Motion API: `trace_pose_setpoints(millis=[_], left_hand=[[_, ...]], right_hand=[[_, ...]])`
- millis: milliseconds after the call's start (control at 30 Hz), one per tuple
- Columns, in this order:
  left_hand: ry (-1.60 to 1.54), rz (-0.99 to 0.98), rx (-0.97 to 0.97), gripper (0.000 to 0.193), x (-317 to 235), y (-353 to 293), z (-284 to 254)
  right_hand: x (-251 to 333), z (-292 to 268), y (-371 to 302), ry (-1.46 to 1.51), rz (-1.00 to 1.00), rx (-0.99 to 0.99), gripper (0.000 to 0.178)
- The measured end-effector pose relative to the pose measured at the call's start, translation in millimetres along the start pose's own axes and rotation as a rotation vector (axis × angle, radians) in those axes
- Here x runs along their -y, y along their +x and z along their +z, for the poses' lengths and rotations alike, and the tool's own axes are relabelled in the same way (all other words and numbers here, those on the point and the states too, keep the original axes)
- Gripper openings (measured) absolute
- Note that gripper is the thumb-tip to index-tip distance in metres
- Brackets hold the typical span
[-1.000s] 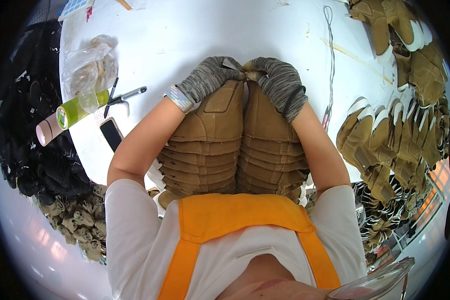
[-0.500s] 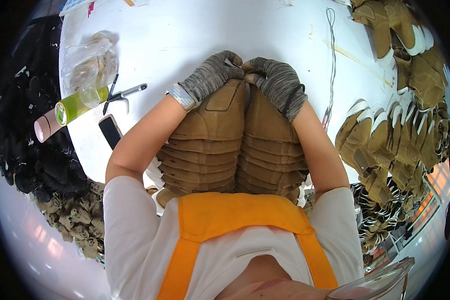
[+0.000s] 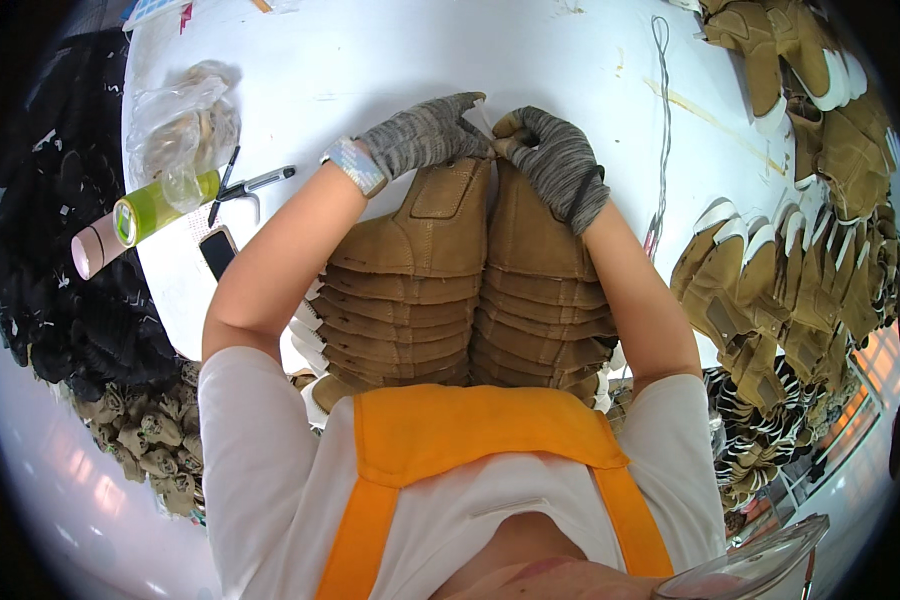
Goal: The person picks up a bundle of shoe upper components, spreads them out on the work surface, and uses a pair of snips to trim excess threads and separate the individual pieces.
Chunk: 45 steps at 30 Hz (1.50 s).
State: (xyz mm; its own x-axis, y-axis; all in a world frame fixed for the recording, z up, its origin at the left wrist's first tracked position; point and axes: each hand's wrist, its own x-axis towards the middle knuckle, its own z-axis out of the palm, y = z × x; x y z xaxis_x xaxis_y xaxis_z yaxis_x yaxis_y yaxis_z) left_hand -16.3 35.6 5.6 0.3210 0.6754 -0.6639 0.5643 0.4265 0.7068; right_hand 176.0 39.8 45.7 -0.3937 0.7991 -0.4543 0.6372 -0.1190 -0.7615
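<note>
Two side-by-side stacks of brown suede-like shoe uppers, the left stack and the right stack, lie in front of my body, with white edges at their outer sides. My left hand, in a grey knit glove, is at the far tip of the left stack's top piece. Its upper finger stands apart from the lower ones, which reach the gap between the stacks. Also gloved, my right hand is curled at the far end of the right stack. Its fingertips are pinched together; whatever they hold is too small to make out.
On the white table at left are a clear plastic bag, a green bottle, a pink bottle, a pen and a phone. A cable and more brown uppers are at right.
My left hand has shifted slightly away from the right one, and its upper finger has lifted out of the pinch. My right hand stays nearly in place.
</note>
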Motion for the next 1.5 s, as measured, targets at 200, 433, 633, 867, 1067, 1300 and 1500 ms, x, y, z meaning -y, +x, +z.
trace_pose_setpoints(millis=[200, 433, 633, 867, 1067, 1300, 1500], left_hand=[[0.056, -0.130, 0.008, 0.084, -5.9, 7.6, 2.6], [0.062, -0.269, -0.193, 0.082, -17.0, -5.2, 17.2], [-0.008, -0.250, -0.247, 0.082, -16.9, -8.0, 22.0], [0.238, -0.198, -0.281, 0.083, -43.2, -23.0, 17.2], [0.300, -0.217, -0.248, 0.085, -47.7, -22.8, 13.2], [0.549, 0.022, -0.299, 0.058, -40.4, -26.6, 10.5], [1.012, 0.086, -0.223, 0.020, -68.3, -43.0, 9.9]], right_hand=[[2.7, -0.5, -5.3, -0.311, -0.172, -0.074, 0.014], [11.5, -0.9, -7.2, -0.649, -0.098, -0.008, 0.017], [12.6, -1.4, 3.3, -0.802, -0.076, 0.178, 0.023], [12.3, -22.4, 36.4, -0.656, -0.113, 0.522, 0.026], [-13.2, -24.4, 65.2, -0.363, -0.147, 0.692, 0.029], [-26.9, -29.6, 70.9, -0.174, -0.144, 0.796, 0.036], [-39.5, -31.3, 74.2, -0.002, -0.185, 0.859, 0.042]])
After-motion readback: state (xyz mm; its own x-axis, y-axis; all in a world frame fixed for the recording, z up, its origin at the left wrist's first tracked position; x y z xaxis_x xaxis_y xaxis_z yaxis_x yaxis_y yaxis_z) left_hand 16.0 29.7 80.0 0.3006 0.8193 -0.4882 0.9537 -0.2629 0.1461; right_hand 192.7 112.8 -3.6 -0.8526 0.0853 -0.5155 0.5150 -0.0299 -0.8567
